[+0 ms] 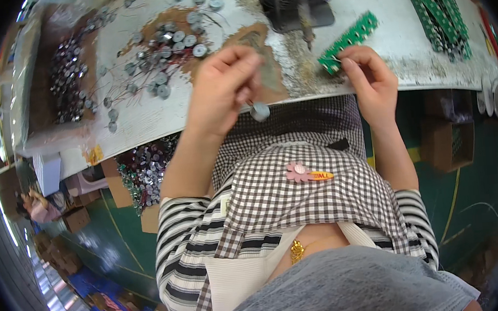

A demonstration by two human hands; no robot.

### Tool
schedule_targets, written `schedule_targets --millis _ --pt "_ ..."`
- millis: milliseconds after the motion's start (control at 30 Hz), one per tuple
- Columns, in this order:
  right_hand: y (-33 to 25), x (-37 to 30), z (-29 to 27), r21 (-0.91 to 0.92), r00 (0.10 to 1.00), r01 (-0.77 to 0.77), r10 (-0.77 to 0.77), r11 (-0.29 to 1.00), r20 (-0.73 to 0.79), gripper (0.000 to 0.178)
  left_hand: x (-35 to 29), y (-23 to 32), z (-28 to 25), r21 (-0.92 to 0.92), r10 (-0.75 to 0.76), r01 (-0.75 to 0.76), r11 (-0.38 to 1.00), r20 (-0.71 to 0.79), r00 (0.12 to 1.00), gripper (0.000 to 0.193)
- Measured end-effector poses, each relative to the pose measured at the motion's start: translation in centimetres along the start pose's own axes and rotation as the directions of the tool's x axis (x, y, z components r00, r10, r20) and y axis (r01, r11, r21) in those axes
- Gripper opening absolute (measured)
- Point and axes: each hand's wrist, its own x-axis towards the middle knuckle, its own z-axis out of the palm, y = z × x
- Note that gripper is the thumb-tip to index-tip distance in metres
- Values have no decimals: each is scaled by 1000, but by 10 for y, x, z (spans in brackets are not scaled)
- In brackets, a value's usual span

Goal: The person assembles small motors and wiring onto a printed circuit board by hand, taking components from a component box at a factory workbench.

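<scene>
My left hand (pixel 222 89) is closed in a pinch above the table's front edge, its outline slightly blurred. A small round silver motor (pixel 260 111) dangles just below its fingers, seemingly by its thin wires. My right hand (pixel 371 82) has thumb and forefinger pinched together at the near end of a green circuit board strip (pixel 350 41); whatever sits between those fingertips is too small to make out. The strip lies slanted on the table, dotted with pale components. Beyond it, a soldering iron (pixel 306 23) points down toward the tabletop.
Loose wired motors (pixel 177 43) are heaped on the left of the table (pixel 378 2), beside a plastic-lined box (pixel 36 91) of small metal parts. A black fan (pixel 297 0) stands at the back. More green strips (pixel 438 17) are stacked at right. Another box of parts (pixel 146 170) sits below.
</scene>
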Motion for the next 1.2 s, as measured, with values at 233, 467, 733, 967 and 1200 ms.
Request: schedule_targets --millis 233,467,733,967,1200 --pt "9 5 8 -266 935 344 -355 900 9 8 11 -37 29 -67 -76 80 995 62 995 17" --pt "12 1 12 -201 934 352 -358 914 4 8 14 -45 41 248 154 -134 959 -60 986 14" --pt "8 7 16 -175 917 396 -399 902 19 9 22 -38 45 -5 97 -97 995 -59 994 10" --pt "4 11 16 -239 886 457 -461 857 40 10 25 -39 46 -56 105 -109 992 -63 992 8" --pt "3 18 16 -287 864 491 -501 823 41 11 28 -38 53 -12 209 -211 977 -91 974 8"
